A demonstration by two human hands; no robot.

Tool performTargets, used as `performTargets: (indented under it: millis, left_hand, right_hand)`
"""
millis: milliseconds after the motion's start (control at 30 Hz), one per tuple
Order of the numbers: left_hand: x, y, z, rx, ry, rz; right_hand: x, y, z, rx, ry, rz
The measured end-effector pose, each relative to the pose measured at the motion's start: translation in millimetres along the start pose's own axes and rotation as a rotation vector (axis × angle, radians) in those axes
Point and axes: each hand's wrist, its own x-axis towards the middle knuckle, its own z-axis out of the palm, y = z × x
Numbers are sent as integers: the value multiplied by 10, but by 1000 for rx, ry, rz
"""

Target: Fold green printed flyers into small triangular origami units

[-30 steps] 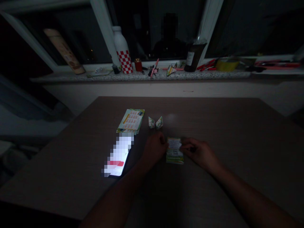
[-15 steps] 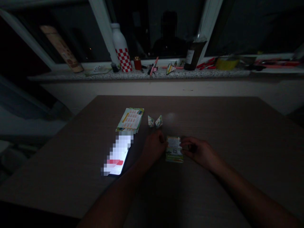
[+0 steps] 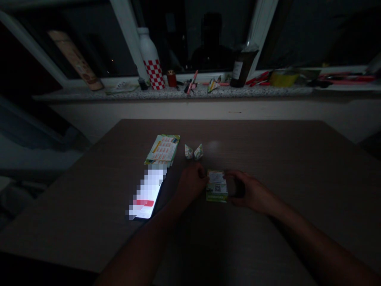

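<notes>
A small folded printed paper (image 3: 217, 186), white above with text and a square code, green along its near edge, lies on the table between my hands. My left hand (image 3: 193, 179) has its fingers closed at the paper's left edge, pinching it. On the other side, my right hand (image 3: 249, 190) is open, thumb and forefinger spread apart. Its forefinger tip is at the paper's upper right edge, while the thumb sits near the lower right corner. Just beyond my left hand stand two small folded paper pieces (image 3: 188, 151) with pointed tips.
Left of my left hand lies a lit phone (image 3: 145, 198), its screen partly blurred. A stack of printed sheets (image 3: 163, 149) is behind it on the brown table (image 3: 268, 147). The windowsill (image 3: 190, 92) holds a checkered white bottle (image 3: 153, 65), a jar (image 3: 172, 78) and pens.
My right thumb has moved away from the forefinger and toward the near side, so the right hand is wider apart. My left hand stays at the paper's left edge.
</notes>
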Motion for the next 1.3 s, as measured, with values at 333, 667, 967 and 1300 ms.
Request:
performTargets:
  millis: [333,667,967,1300]
  left_hand:
    - [12,12,-10,-28,-13,-9]
    - [-57,98,-8,-540,104,-62]
    - [-108,117,29,-419,222,82]
    - [-270,265,-5,158,309,690]
  right_hand:
    - [72,-74,-91,-108,-67,76]
    - [66,39,21,330,227,89]
    - [47,-53,-22,81,562,-104]
    - [34,-194,-172,-305,466,-447]
